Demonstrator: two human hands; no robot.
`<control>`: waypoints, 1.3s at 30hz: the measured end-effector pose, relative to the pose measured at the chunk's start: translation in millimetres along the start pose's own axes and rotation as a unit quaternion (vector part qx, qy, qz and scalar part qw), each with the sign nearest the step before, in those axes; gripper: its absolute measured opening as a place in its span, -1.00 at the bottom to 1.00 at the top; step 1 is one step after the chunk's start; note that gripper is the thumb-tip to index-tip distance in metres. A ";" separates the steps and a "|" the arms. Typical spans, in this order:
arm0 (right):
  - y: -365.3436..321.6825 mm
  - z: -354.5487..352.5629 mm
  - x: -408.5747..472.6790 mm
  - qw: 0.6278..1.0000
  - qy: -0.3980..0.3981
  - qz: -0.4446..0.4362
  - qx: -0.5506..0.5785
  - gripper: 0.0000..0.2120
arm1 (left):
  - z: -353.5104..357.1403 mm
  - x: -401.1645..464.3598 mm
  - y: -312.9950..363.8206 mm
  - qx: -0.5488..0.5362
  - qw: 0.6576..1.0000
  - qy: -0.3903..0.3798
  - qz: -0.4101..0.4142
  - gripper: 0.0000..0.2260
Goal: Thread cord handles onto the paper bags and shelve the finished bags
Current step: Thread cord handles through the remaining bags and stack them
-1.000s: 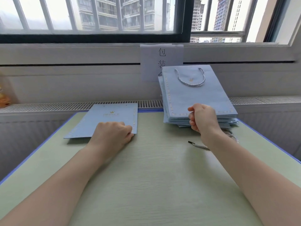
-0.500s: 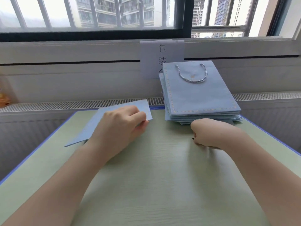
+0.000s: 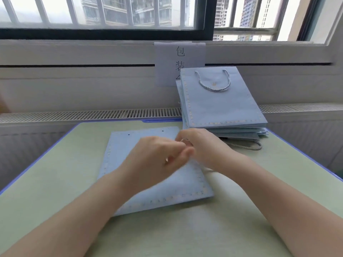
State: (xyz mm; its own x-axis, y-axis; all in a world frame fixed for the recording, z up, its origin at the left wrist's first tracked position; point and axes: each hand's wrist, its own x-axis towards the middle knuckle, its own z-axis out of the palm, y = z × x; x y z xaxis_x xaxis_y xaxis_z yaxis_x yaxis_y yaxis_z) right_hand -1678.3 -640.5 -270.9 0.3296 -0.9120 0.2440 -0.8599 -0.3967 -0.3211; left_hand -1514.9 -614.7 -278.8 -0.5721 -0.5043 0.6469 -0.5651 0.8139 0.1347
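Nearest you, the pale green wood-grain bench with its blue edging carries a flat light-blue paper bag with a dotted border, lying near the middle, its punched holes along the far edge and no handle in them yet. Your left hand and right hand meet above the bag's right side, fingers curled together; motion blur hides what they pinch, so you cannot tell whether either has hold of a cord end or only of the other's fingers. Just past your right wrist, a loose grey twisted cord lies on the bench beside the near edge of a stack of finished light-blue bags at the far right corner, the top one wearing its cord handle. Behind the stack a white paper sign with black characters hangs on the wall under the barred window. The risks, as they look from here: the flat bag may slide on the smooth bench if you push a cord at a hole without pinning the paper; a frayed cord tip may snag or tear the hole's rim; and your right forearm, so near the stack, could nudge it askew or drag the loose cord off.
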 end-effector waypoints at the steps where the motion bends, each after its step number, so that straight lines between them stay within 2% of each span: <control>1: 0.4 1.8 -0.5 1.000 -0.016 -0.018 -0.020 -0.69 | -5.8 0.0 -13.6 0.040 0.996 0.029 -0.069 -0.57; 4: 1.2 6.6 -1.5 0.998 -0.033 -0.029 -0.040 -0.59 | -21.5 -5.0 -57.7 0.122 0.952 0.049 -0.278 -0.72; 5: 1.9 7.6 -1.2 0.998 -0.023 -0.033 -0.043 -0.60 | -23.2 -7.6 -71.2 0.128 0.932 0.022 -0.339 -0.77; 7: 2.9 9.6 -0.6 0.998 -0.009 -0.043 -0.042 -0.63 | -23.1 -15.8 -90.5 0.131 0.887 -0.060 -0.439 -0.70; 9: 4.4 11.5 1.0 0.999 -0.008 -0.045 -0.031 -0.66 | -18.6 -21.9 -100.0 0.119 0.859 -0.109 -0.486 -0.61; 11: 5.0 13.3 2.0 0.999 -0.003 -0.039 0.000 -0.67 | -13.5 -21.9 -100.0 0.104 0.859 -0.102 -0.492 -0.60; 14: 3.8 13.2 1.7 0.999 0.016 -0.016 0.038 -0.67 | -18.7 -17.2 -97.1 0.050 0.851 -0.020 -0.522 -0.67; 16: 4.1 8.5 0.7 0.999 0.024 0.022 0.035 -0.65 | -27.2 -17.4 -100.1 0.058 0.842 0.000 -0.537 -0.74; 18: 6.4 1.1 -0.1 0.997 0.015 0.069 -0.004 -0.66 | -33.6 -20.0 -100.8 0.078 0.833 -0.032 -0.546 -0.76; 22: 8.8 -10.0 -2.5 0.986 -0.042 0.128 -0.097 -0.71 | -31.7 -16.7 -83.4 0.175 0.815 -0.178 -0.522 -0.67; 25: 3.9 -10.7 -4.4 0.989 -0.031 0.111 -0.093 -0.79 | -28.0 -12.7 -73.8 0.183 0.850 -0.207 -0.448 -0.72; 28: -3.9 -11.6 -5.2 0.997 -0.016 0.066 -0.033 -0.82 | -24.7 -10.1 -71.3 0.089 0.889 -0.193 -0.406 -0.78; 30: -10.8 -12.2 -6.8 0.999 -0.030 0.026 0.035 -0.85 | -20.5 -8.6 -65.6 0.026 0.902 -0.192 -0.385 -0.79; 34: -21.4 -1.7 -9.0 0.995 -0.060 -0.026 0.074 -0.89 | -9.1 -7.5 -60.2 -0.010 0.917 -0.202 -0.343 -0.80; 39: -21.6 7.6 -9.8 0.997 -0.038 -0.042 0.049 -0.89 | -13.6 -5.5 -58.4 -0.081 0.899 -0.151 -0.402 -0.81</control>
State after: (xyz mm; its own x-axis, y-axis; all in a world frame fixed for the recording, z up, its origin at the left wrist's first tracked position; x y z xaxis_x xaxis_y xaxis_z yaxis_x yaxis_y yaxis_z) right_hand -1660.0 -623.8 -273.3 0.4310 -0.8785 0.2060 -0.7864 -0.4777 -0.3917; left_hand -1470.7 -655.4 -280.1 -0.1662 -0.9842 0.0608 -0.7885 0.1697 0.5911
